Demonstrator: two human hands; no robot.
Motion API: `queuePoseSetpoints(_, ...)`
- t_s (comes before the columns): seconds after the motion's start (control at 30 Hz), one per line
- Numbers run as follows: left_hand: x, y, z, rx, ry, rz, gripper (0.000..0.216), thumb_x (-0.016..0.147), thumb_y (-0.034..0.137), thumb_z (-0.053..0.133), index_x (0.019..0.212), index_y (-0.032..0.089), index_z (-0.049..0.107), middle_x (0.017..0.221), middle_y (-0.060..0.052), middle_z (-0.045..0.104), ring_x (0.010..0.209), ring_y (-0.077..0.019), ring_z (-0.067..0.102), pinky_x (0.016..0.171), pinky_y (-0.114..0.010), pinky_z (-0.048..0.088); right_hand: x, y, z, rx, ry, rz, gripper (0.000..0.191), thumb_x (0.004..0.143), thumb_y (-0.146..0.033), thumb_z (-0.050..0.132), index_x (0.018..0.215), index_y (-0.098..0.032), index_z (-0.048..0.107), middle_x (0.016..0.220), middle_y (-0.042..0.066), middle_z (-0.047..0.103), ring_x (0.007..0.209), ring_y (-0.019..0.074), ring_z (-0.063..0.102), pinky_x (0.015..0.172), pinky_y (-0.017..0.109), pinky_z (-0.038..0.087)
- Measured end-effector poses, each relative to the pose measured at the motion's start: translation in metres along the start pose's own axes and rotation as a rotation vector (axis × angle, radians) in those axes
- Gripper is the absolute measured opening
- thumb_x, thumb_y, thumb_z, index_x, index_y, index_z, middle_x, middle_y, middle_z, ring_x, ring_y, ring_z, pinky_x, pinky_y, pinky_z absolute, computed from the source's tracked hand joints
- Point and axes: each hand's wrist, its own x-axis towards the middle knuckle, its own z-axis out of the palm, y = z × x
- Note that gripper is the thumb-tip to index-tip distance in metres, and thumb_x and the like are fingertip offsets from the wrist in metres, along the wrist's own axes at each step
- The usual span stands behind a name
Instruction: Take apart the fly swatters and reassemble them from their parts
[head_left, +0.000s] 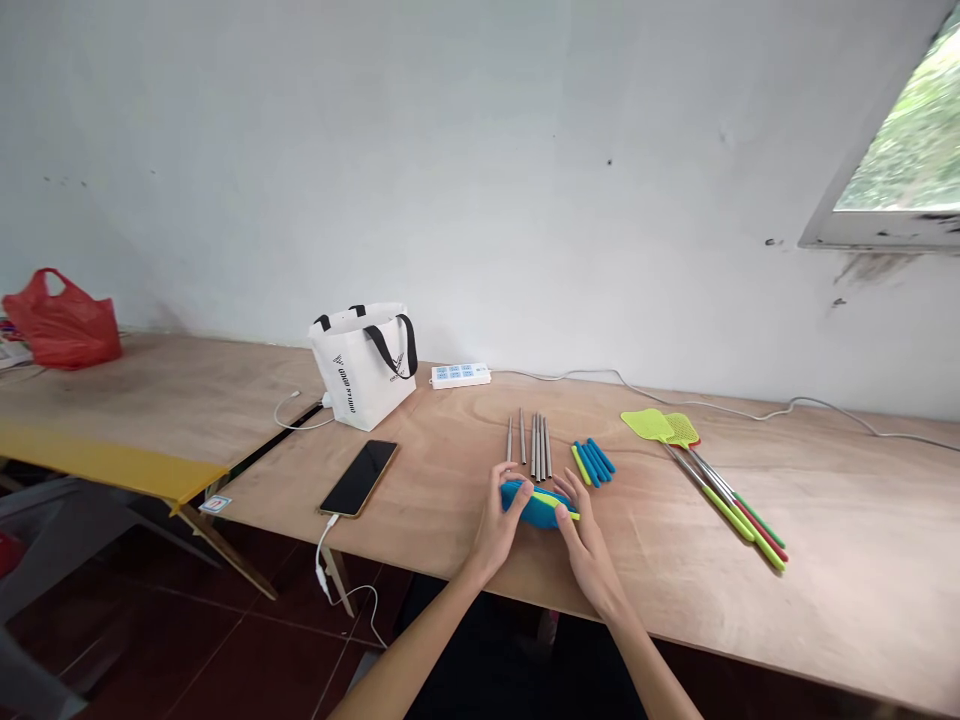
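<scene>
My left hand and my right hand close from both sides on a small stack of blue and yellow-green fly swatter heads lying near the front edge of the plywood table. Just beyond the stack lie several thin metal rods side by side. To their right sit several blue and green plastic handles. Further right lie assembled fly swatters with yellow heads and green and red grips.
A white tote bag stands at the back left, with a white power strip and its cable along the wall. A phone on a charging cable lies left of my hands. A red plastic bag sits far left.
</scene>
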Motion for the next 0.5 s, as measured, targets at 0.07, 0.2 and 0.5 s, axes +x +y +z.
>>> queuePoseSetpoints(0.07, 0.0, -0.001, 0.0, 0.002, -0.013, -0.016, 0.048, 0.094, 0.059, 0.058, 0.127, 0.025, 0.048, 0.115, -0.006, 0.062, 0.111, -0.0227, 0.06, 0.099, -0.036, 0.047, -0.001, -0.002, 0.006, 0.093, 0.068, 0.012, 0.057, 0.102, -0.059, 0.04, 0.151, -0.03, 0.036, 0.152, 0.009, 0.049, 0.143, 0.0237, 0.044, 0.116, 0.044, 0.04)
queuePoseSetpoints(0.2, -0.002, 0.0, 0.0, 0.026, -0.005, -0.054, 0.049, 0.094, 0.061, 0.058, 0.127, 0.026, 0.049, 0.12, -0.006, 0.061, 0.112, -0.0228, 0.06, 0.099, -0.035, 0.047, -0.001, -0.002, 0.013, 0.135, 0.143, -0.01, 0.048, 0.1, -0.057, 0.045, 0.139, -0.029, 0.048, 0.146, 0.008, 0.055, 0.138, 0.0241, 0.05, 0.114, 0.043, 0.043)
queuePoseSetpoints(0.5, 0.002, -0.004, -0.011, 0.096, -0.094, 0.002, 0.036, 0.095, 0.055, 0.059, 0.111, 0.023, 0.057, 0.108, -0.004, 0.065, 0.105, -0.0227, 0.063, 0.095, -0.034, 0.049, -0.003, -0.005, -0.002, -0.072, -0.144, -0.038, 0.056, 0.1, -0.049, 0.05, 0.151, -0.031, 0.037, 0.156, 0.006, 0.045, 0.144, 0.0241, 0.044, 0.119, 0.046, 0.038)
